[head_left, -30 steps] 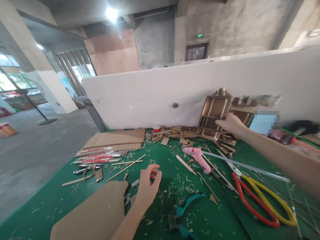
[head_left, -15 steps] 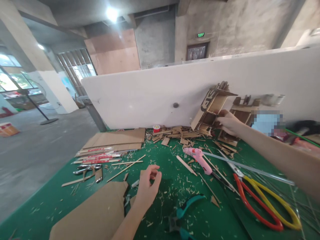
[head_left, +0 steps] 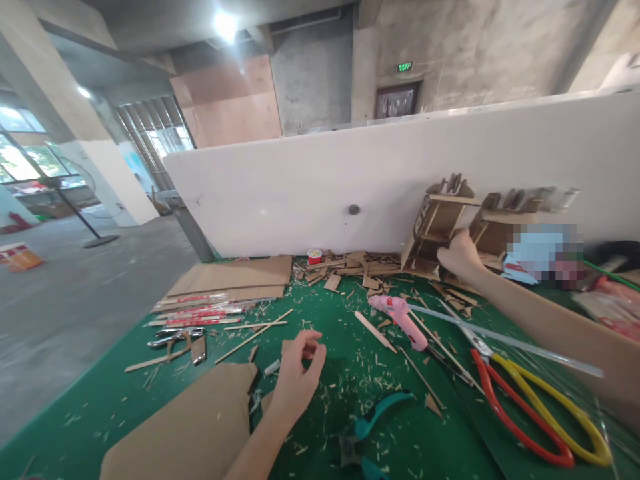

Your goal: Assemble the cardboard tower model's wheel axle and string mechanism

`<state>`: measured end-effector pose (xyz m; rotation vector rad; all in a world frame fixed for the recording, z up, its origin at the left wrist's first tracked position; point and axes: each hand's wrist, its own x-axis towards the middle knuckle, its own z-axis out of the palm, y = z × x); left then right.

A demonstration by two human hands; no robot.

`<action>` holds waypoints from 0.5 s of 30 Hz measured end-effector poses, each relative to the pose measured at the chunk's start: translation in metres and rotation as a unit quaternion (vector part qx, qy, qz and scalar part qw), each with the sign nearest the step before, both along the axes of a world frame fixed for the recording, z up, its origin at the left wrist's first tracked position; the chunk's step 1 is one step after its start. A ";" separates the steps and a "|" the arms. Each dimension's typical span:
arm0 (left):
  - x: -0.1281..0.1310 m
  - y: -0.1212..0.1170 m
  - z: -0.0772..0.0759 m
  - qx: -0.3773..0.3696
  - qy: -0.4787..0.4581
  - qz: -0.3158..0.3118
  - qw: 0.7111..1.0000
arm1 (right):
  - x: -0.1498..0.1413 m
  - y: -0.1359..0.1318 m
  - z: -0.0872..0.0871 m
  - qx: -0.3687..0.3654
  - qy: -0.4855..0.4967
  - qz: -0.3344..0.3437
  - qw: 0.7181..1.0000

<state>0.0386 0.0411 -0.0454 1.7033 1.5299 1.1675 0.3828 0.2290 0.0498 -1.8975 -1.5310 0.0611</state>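
My right hand (head_left: 461, 255) reaches out to the back right and grips the side of a small cardboard shelf (head_left: 434, 230) with open compartments. The shelf stands nearly upright against the white panel, with pieces sticking up from its top. Part of its right side is hidden behind my fingers. A similar cardboard piece (head_left: 500, 230) is just to its right. My left hand (head_left: 301, 370) hovers low over or rests on the green table, fingers loosely curled, thumb and fingertips apart, nothing visible between them. A large cardboard sheet (head_left: 185, 427) lies left of that hand.
A pink glue gun (head_left: 403, 321) with a long clear glue stick, red-and-yellow-handled scissors (head_left: 530, 407) and a teal-handled tool (head_left: 383, 408) lie on the table. Cardboard scraps (head_left: 350, 267) and a red spool (head_left: 314, 257) line the white panel (head_left: 280, 193). Packaged sticks (head_left: 200, 313) are at left.
My right hand has moved the cardboard shelf slightly right and down, turning it from a tilt to nearly upright. My left hand has stayed almost still.
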 end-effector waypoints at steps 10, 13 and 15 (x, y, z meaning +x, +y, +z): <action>0.000 -0.001 0.003 -0.001 0.023 -0.005 1.000 | -0.006 0.010 -0.023 -0.003 -0.027 -0.058 0.998; 0.001 0.000 0.003 -0.004 0.028 -0.004 1.000 | -0.004 0.016 -0.032 -0.010 -0.026 -0.082 0.996; 0.001 0.000 0.003 -0.002 0.030 -0.004 1.000 | -0.003 0.019 -0.036 -0.021 -0.022 -0.092 0.995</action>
